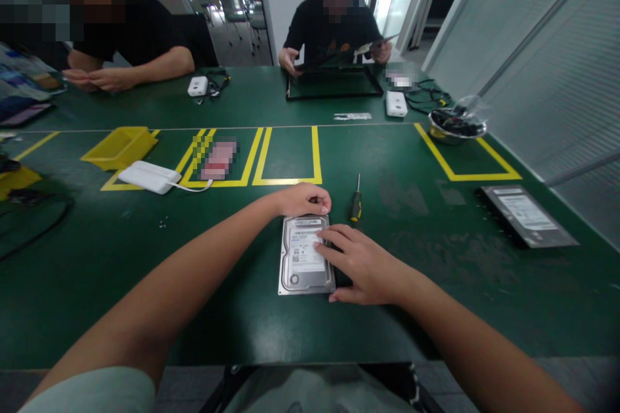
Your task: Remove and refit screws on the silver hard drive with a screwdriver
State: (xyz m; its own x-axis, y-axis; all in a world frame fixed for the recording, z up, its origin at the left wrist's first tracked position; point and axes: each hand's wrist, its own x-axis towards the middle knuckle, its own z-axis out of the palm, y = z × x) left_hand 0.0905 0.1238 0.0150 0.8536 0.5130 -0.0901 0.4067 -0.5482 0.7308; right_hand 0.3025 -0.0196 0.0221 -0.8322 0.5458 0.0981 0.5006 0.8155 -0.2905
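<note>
A silver hard drive [303, 264] with a white label lies flat on the green table before me. My left hand [303, 199] is closed at its far edge, fingers curled; what they may hold is hidden. Over the drive's right side rests my right hand [365, 264], with fingertips on the label and the thumb by the near right corner. A screwdriver [356, 206] with a black and yellow handle lies beyond my right hand, its shaft pointing away.
Another hard drive [527, 214] lies at right. Left are a yellow bin [119, 147], a white power bank [149, 177] and a cabled phone [220, 160]. A metal bowl [455, 135] stands far right. Across the table, one person [334, 32] handles a black frame [334, 95]; another [145, 45] sits left.
</note>
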